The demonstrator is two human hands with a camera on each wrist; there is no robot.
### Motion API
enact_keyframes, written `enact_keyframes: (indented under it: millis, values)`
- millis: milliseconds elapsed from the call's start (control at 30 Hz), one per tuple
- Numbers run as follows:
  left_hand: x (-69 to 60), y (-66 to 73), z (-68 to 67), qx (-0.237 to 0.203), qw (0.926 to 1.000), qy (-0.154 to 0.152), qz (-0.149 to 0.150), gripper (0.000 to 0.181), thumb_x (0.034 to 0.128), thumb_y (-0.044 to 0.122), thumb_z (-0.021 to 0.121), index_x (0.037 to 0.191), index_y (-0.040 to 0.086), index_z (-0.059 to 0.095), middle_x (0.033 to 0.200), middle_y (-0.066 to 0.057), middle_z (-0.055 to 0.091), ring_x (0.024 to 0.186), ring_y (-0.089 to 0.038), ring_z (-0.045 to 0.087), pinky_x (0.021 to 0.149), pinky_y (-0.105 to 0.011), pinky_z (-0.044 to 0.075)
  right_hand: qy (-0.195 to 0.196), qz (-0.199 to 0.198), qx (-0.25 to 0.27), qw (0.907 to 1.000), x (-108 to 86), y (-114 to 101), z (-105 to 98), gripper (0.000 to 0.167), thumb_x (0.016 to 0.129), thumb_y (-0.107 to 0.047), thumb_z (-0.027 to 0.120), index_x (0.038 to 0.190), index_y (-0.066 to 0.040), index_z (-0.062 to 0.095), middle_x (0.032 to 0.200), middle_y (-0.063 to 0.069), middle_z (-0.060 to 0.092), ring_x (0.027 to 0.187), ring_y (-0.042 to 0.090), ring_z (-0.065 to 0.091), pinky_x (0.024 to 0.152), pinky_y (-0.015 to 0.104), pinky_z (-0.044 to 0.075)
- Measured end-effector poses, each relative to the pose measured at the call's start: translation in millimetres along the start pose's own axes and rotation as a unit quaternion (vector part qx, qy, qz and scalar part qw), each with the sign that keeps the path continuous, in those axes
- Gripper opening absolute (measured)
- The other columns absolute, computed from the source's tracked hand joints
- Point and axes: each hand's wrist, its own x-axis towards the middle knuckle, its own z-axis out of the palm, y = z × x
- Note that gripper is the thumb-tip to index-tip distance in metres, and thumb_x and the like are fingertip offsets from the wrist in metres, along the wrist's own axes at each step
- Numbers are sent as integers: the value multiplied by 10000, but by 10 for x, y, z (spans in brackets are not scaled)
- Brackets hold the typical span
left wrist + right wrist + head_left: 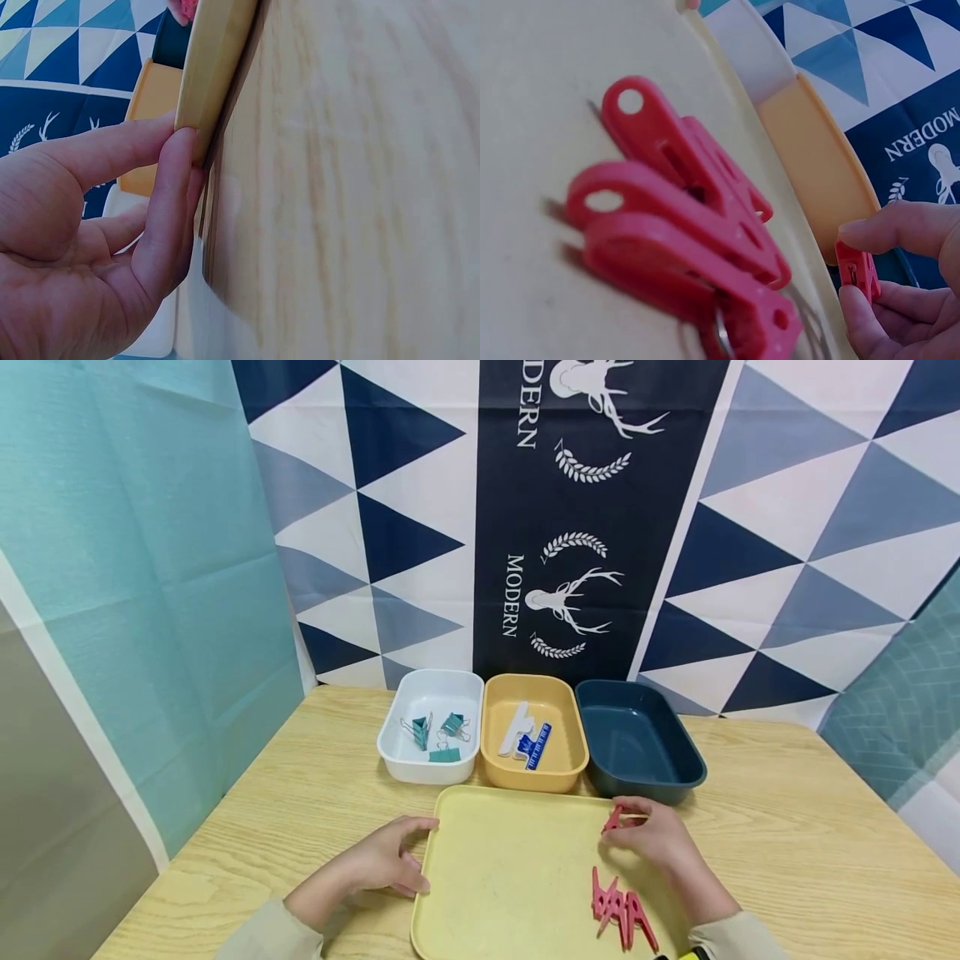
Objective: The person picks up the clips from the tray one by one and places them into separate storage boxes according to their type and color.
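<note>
In the head view my right hand [654, 837] pinches a red clothespin [612, 820] between thumb and fingers, over the far right corner of the yellow tray [517, 868]. The right wrist view shows this clothespin [857, 271] at the fingertips. Several other red clothespins [617, 906] lie bunched on the tray's right side, close to the camera in the right wrist view. My left hand [386, 857] touches the tray's left rim, its fairly straight thumb and fingers spread along the edge. In the left wrist view the fingertips rest against the rim [210, 67].
Behind the tray stand three bins side by side: a white bin [397, 768] holding teal binder clips [444, 755], an orange bin [528, 781] with a white clip [515, 729] and a blue clip [534, 747], and a dark blue bin [637, 735]. A patterned curtain [420, 568] hangs behind.
</note>
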Motion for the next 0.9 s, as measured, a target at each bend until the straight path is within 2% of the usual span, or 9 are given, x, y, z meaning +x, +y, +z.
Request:
enact_keyframes:
  millis: [267,533,733,900]
  values:
    - [-6,4,10,-33,10000,-25,3,801,676,-133,735,1381,-23,370,1004,-147,476,686,-185,598,605,-350,581,36,-164,158,9997,-30,-62,-51,637,692,-36,796,1253,85,518,1094,193,571,901,262,519,696,273,471]
    - [-2,-15,12,-39,9999,-82,49,814,684,-138,727,1393,-29,341,833,-155,566,644,-182,604,605,-354,581,45,-375,374,9986,-43,-71,-94,632,706,-9,768,1266,102,497,1064,150,576,890,214,496,684,227,478]
    - [-1,-21,4,-34,10000,-78,37,812,682,-127,735,1389,-22,351,884,-156,546,652,-184,605,607,-356,580,55,-440,575,9974,-43,-104,-128,631,726,13,740,1285,116,466,1028,129,566,862,176,487,679,194,480]
    - [0,-20,-6,-4,10000,-63,32,809,678,-117,742,1384,-23,360,909,-157,523,650,-179,604,607,-355,580,134,-540,477,9973,-16,-133,-174,638,737,-21,750,1294,103,466,1083,156,573,886,175,499,677,194,482]
